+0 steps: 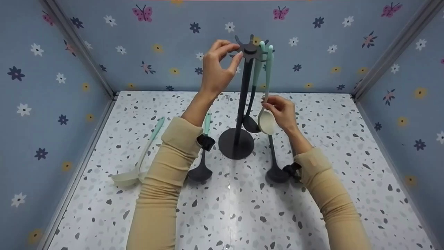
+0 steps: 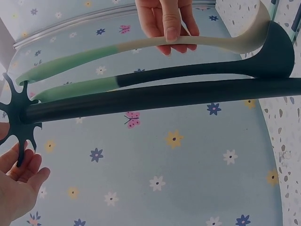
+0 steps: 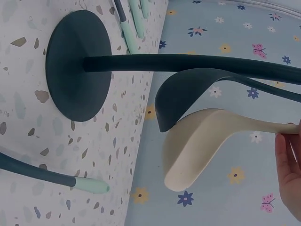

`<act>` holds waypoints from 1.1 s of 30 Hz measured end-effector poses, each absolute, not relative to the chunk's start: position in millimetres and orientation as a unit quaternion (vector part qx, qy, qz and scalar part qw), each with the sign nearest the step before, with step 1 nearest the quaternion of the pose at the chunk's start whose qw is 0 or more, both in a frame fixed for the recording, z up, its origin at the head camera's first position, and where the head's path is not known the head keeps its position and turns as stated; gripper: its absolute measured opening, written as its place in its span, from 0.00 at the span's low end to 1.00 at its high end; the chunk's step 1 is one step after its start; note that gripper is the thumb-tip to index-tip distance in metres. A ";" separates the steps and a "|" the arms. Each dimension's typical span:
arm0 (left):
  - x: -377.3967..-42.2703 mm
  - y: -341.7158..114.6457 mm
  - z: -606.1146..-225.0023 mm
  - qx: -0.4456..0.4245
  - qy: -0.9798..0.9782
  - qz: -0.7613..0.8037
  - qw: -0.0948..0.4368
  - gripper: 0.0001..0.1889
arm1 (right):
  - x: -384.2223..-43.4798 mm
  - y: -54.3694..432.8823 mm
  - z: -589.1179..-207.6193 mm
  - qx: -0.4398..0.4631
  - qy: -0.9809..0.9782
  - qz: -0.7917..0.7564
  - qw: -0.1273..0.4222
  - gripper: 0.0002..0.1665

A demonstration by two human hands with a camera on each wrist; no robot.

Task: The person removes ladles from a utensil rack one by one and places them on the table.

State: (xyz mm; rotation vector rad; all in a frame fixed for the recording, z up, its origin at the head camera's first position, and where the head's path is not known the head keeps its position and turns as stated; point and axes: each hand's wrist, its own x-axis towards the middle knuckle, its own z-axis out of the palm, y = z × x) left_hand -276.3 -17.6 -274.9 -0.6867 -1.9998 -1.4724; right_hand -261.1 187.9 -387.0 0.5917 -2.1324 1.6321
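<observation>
My left hand point(image 1: 218, 67) pinches a prong at the top of a dark utensil stand point(image 1: 244, 90), which stands upright on a round base. With the fingertips of my right hand point(image 1: 283, 113) I hold the shaft of a cream ladle point(image 1: 267, 124) with a mint-green handle. The handle's hooked end is at a prong of the stand, as the left wrist view shows. Beside it a black ladle point(image 1: 250, 124), also mint-handled, hangs from the stand close to the pole. In the right wrist view the cream bowl point(image 3: 195, 155) overlaps the black one.
On the speckled table point(image 1: 229, 215) lie a cream ladle point(image 1: 125, 178) at left, a black ladle point(image 1: 201, 172) by my left forearm and another black ladle point(image 1: 276, 174) by my right wrist. Flowered panels point(image 1: 173, 41) enclose the back and sides.
</observation>
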 end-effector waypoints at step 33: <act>-275.7 -18.3 -274.5 -0.262 -0.735 -0.558 0.282 0.12 | -244.0 225.6 -374.2 0.192 -0.783 0.555 0.205 0.08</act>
